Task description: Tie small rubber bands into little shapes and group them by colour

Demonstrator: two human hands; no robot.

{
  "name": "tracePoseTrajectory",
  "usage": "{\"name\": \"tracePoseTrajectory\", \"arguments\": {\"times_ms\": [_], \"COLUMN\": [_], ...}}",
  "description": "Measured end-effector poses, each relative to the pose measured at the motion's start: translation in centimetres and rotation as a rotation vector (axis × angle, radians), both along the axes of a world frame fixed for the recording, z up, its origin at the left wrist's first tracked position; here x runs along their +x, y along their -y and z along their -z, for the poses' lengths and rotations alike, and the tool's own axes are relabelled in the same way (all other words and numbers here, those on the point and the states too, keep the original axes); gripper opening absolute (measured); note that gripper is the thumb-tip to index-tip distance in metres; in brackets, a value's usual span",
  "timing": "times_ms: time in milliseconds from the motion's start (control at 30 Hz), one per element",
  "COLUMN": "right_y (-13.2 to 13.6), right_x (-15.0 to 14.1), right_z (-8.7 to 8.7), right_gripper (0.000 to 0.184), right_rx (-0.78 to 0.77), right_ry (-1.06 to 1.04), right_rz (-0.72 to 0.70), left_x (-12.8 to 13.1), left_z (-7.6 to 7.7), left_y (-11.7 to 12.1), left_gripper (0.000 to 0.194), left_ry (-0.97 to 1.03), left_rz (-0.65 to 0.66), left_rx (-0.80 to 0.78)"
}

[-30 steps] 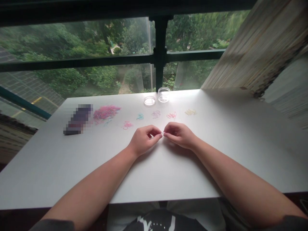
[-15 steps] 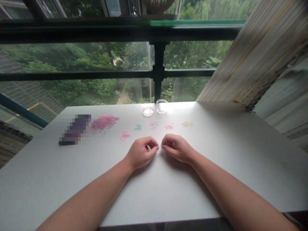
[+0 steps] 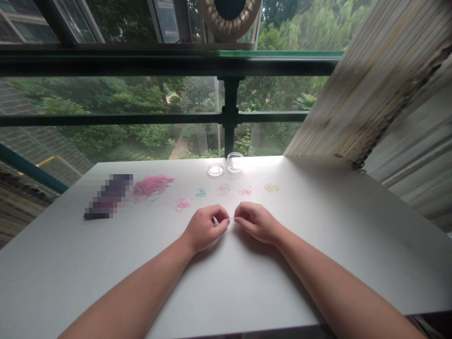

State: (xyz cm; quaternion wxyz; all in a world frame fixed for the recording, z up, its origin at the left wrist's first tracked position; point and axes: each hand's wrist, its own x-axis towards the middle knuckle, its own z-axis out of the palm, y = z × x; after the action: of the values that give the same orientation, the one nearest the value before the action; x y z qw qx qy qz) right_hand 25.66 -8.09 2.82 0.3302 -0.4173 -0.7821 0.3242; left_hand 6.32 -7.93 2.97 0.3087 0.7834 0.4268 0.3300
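Note:
Over the middle of the white table, my left hand (image 3: 208, 228) and my right hand (image 3: 259, 222) face each other, each closed in a pinch. A tiny pale rubber band (image 3: 231, 218) spans the narrow gap between the fingertips, gripped at both ends. Just beyond the hands lie small groups of rubber bands: pink ones (image 3: 181, 204), blue ones (image 3: 201, 192), pale purple ones (image 3: 223, 189), brighter pink ones (image 3: 245, 190) and yellowish ones (image 3: 271, 187). Farther left is a big mixed heap of rubber bands (image 3: 153, 186), mostly pink.
At the table's (image 3: 212, 292) far edge stand a clear round container (image 3: 235, 163) and, beside it, a flat clear lid (image 3: 215, 170). A dark, pixelated object (image 3: 111, 195) lies at the left. Behind are green window bars (image 3: 231, 115) and a striped curtain (image 3: 318, 103) on the right.
The camera view has tilted up a little, so everything sits slightly lower in the picture. Both hands keep their pinch on the rubber band, with hardly any other movement.

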Motion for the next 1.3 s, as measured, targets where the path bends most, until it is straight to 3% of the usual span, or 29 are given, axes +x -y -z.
{"name": "tracePoseTrajectory", "arguments": {"times_ms": [400, 1300], "right_y": [-0.24, -0.07], "right_x": [0.56, 0.29], "right_z": [0.43, 0.26], "right_gripper": [0.002, 0.007], "right_rx": [-0.060, -0.004], "right_ry": [-0.014, -0.007], "right_rz": [-0.001, -0.025], "left_x": [-0.16, -0.35], "left_z": [0.14, 0.31], "left_y": [-0.18, -0.27], "left_gripper": [0.008, 0.015], "left_ry": [0.019, 0.035], "left_rz": [-0.014, 0.059], "left_rx": [-0.005, -0.106]}}
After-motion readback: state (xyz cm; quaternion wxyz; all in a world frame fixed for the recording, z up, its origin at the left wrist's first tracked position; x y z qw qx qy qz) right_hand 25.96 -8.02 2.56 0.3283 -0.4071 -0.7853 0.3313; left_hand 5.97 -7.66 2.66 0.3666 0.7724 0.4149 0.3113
